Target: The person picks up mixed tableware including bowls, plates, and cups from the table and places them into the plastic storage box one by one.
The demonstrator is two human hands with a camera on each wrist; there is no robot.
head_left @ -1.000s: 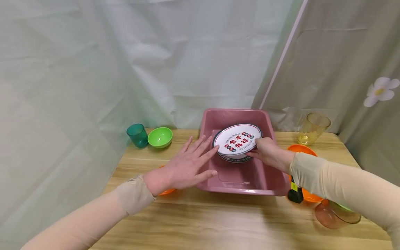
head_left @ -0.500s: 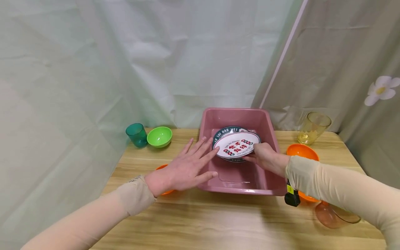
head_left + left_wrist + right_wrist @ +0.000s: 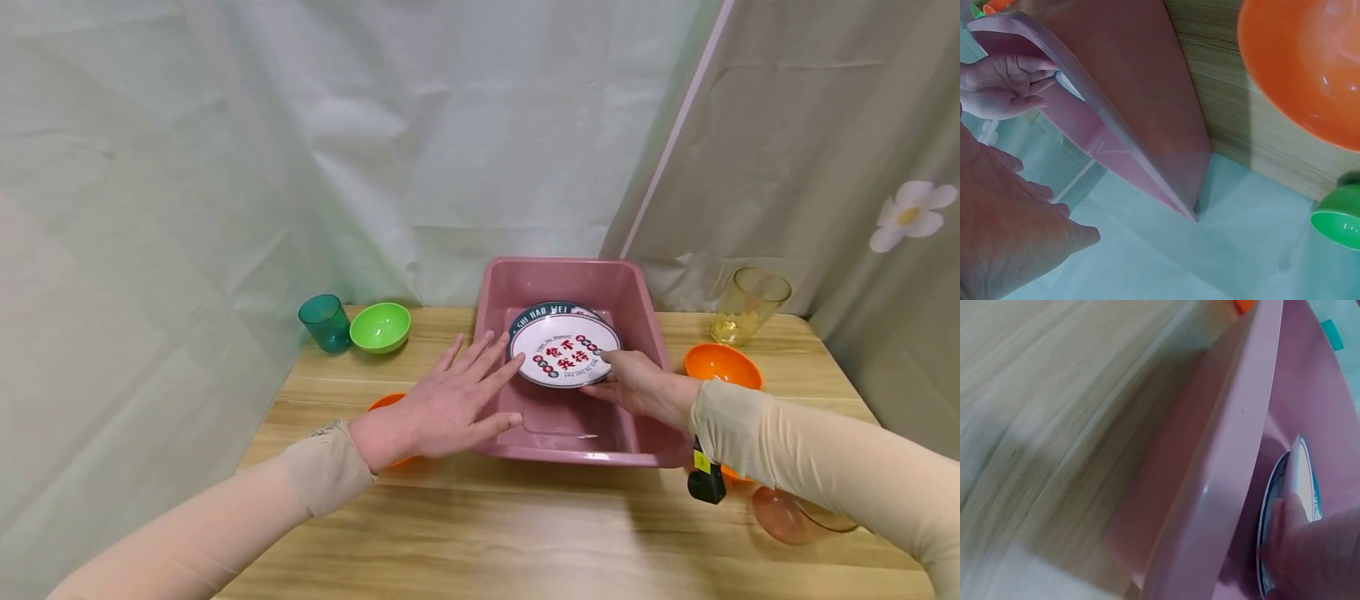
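Note:
My right hand (image 3: pixel 645 385) reaches into a pink plastic basin (image 3: pixel 585 457) and pinches the near right edge of an oval white plate (image 3: pixel 566 346) printed with red characters. Beneath it lies another plate (image 3: pixel 551 311), green-rimmed and mostly covered. In the right wrist view the fingers (image 3: pixel 1285 531) overlap the upper plate (image 3: pixel 1302 478), which sits inside the lower one's rim. My left hand (image 3: pixel 450 407) hovers palm down by the basin's left rim, fingers spread, holding nothing. Its fingertips overlap the plate's left edge in the head view, while the left wrist view shows them outside the basin.
Left of the basin are a teal cup (image 3: pixel 326 323), a green bowl (image 3: pixel 381 327) and an orange bowl (image 3: pixel 385 402) partly behind my left hand. On the right stand a yellow cup (image 3: pixel 750 307), orange bowls (image 3: pixel 723 365) and a pinkish cup (image 3: pixel 795 517), partly under my sleeve.
The white plate has come down and slightly toward me, and now lies flatter over the green-rimmed plate, whose far rim shows. My right hand moved with it; my left hand stayed put.

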